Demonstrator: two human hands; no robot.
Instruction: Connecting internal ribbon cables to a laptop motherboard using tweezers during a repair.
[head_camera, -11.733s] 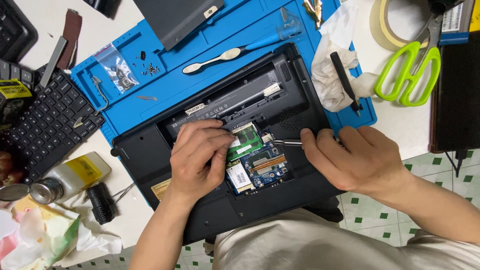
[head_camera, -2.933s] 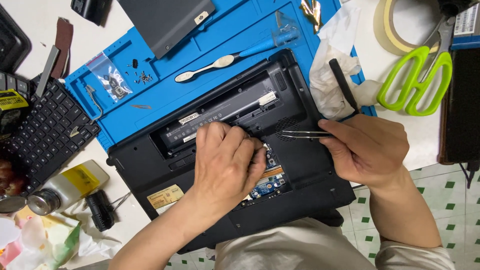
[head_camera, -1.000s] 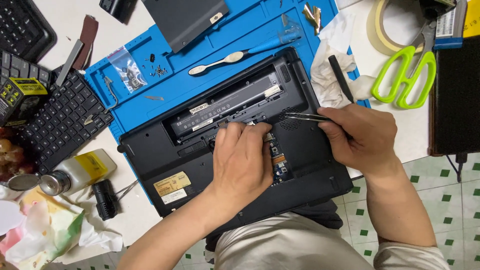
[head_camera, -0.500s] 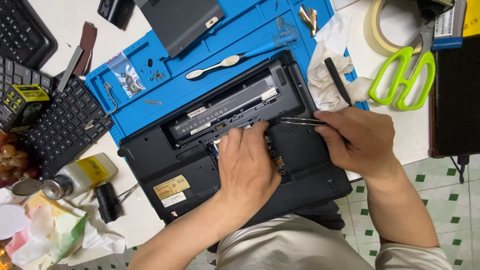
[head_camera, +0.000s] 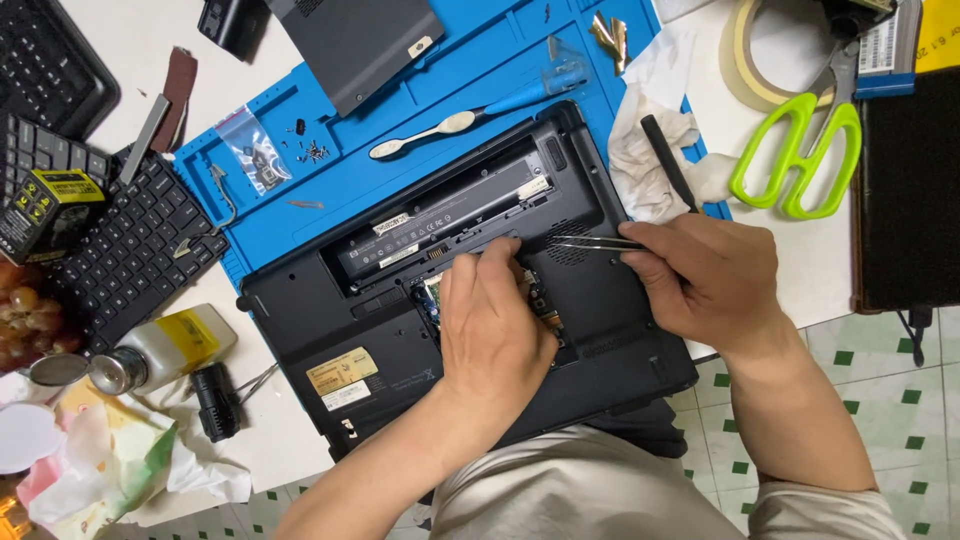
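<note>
The right hand (head_camera: 705, 275) has its grip closed on a pair of slim metal tweezers (head_camera: 592, 242), whose tips point left across the open underside of a black laptop (head_camera: 400, 330). The left hand (head_camera: 492, 325) lies flat over the exposed green circuit board (head_camera: 432, 292) in the laptop's open bay, fingers together and pressing down; whether they pinch anything I cannot tell. The laptop rests upside down on a blue work mat (head_camera: 300, 200) on the bench, its near edge over the person's lap. On the mat lie a white spudger (head_camera: 425, 135) and a removed black cover panel (head_camera: 355, 45). Green scissors (head_camera: 795, 160) sit well to the right.
</note>
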